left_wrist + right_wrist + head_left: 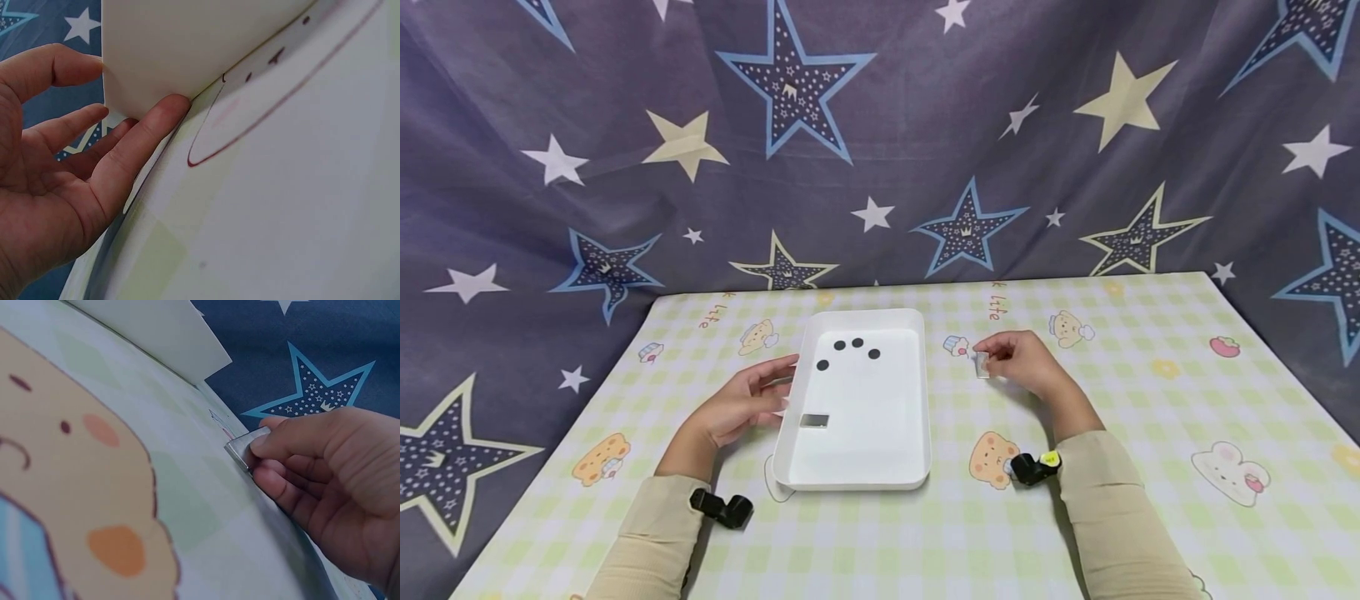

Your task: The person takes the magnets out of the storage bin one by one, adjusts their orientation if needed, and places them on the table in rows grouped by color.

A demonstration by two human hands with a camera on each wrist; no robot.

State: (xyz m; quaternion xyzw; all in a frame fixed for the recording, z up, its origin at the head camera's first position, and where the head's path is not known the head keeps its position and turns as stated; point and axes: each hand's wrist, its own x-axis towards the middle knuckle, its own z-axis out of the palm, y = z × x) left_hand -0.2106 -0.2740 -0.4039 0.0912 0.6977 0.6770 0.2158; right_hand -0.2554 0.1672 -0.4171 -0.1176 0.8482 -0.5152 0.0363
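A shallow white tray [868,483] lies on the table. Against its left wall rests my left hand [747,404], fingers spread and loosely bent. In the left wrist view that hand's fingertips [175,107] touch the tray's outer side [162,50]. To the right of the tray, my right hand [1021,360] pinches a small silver rectangular block [982,364] between thumb and fingers. Up close, the block [244,449] has a shiny flat face and is tilted close over the tablecloth. Part of it is hidden behind the thumb.
Inside the tray, several small black discs [857,342] lie towards the far end. A similar silver rectangular piece [814,421] is near its left wall. A checked tablecloth [1150,400] with cartoon prints covers the table, and a starry curtain [880,167] hangs behind it.
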